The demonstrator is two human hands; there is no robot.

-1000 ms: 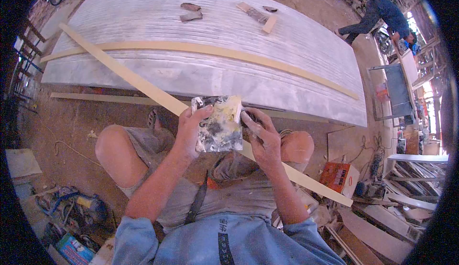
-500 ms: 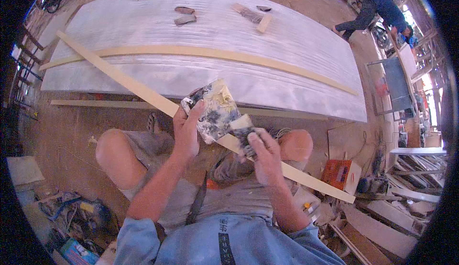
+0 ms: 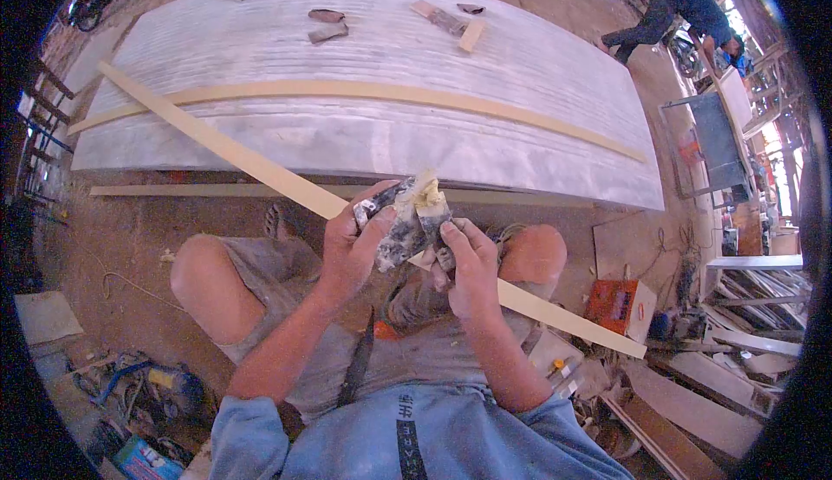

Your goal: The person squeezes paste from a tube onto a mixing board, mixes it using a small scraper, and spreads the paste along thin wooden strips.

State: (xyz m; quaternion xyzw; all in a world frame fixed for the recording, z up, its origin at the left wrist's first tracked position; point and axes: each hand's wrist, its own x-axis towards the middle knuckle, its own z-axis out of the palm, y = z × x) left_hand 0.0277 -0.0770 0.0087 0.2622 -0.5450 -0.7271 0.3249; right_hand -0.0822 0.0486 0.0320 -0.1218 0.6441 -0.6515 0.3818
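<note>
My left hand [image 3: 354,237] grips a small palette plate [image 3: 400,242] smeared with black, white and yellowish paste, tilted over my lap. Pinched in my right hand [image 3: 469,263] is a dark, paste-stained scraper [image 3: 432,217], its upper end against the plate's right side beside a yellowish lump. A long pale wooden strip [image 3: 225,146] passes beneath my hands, its upper part over a large whitish panel [image 3: 520,64]. Another pale strip [image 3: 347,89] lies lengthwise on that panel.
Sanding scraps [image 3: 328,31] and a wood block [image 3: 471,35] lie on the panel. An orange box [image 3: 612,307] and wood offcuts [image 3: 702,393] are at right, power tools [image 3: 156,385] at lower left. A person in dark clothes [image 3: 693,8] bends over at upper right.
The plate has tipped from facing up to a steep tilt. My right hand has brought the scraper up against it, after holding it lower half a second ago.
</note>
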